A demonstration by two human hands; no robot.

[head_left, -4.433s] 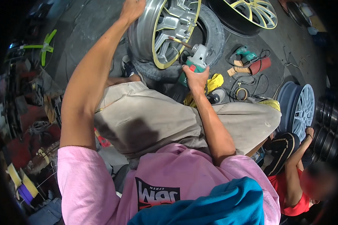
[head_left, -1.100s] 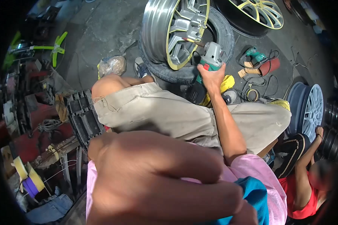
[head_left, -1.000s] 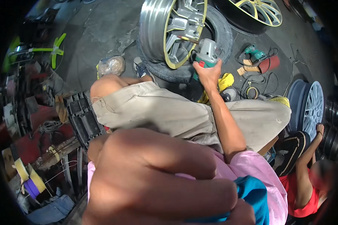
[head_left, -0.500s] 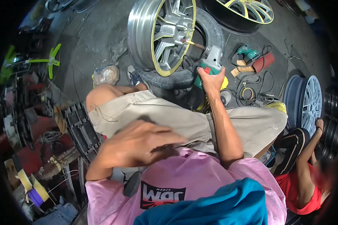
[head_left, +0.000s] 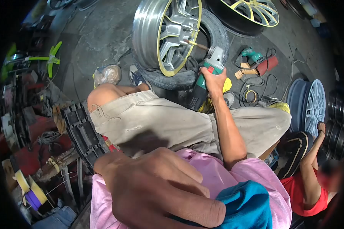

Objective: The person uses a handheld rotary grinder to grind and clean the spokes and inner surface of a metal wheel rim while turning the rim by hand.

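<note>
My right hand (head_left: pixel 215 79) is closed around a green and black angle grinder (head_left: pixel 198 92) with a silver head. From that head a thin shaft with a small reddish tip reaches among the spokes of a silver alloy wheel (head_left: pixel 147 34). The wheel has a yellow-edged rim and stands tilted on a tire (head_left: pixel 170 81). My left hand (head_left: pixel 160 191) is raised close to the camera, its fingers stretched out over my chest. Its fingertips overlap a teal cloth (head_left: pixel 248 204); whether they touch it I cannot tell.
A second green power tool (head_left: pixel 252 55) lies by red sandpaper (head_left: pixel 267 65) and loose cords. Another wheel (head_left: pixel 256 11) is at the top right. On the right, a co-worker in a red shirt (head_left: pixel 311 194) has a hand at a blue-grey wheel (head_left: pixel 315 105). A green fan (head_left: pixel 53 59) stands left.
My left hand has come up toward the camera, from above my lap to in front of my chest and the teal cloth. My right hand and the grinder stay nearly in place.
</note>
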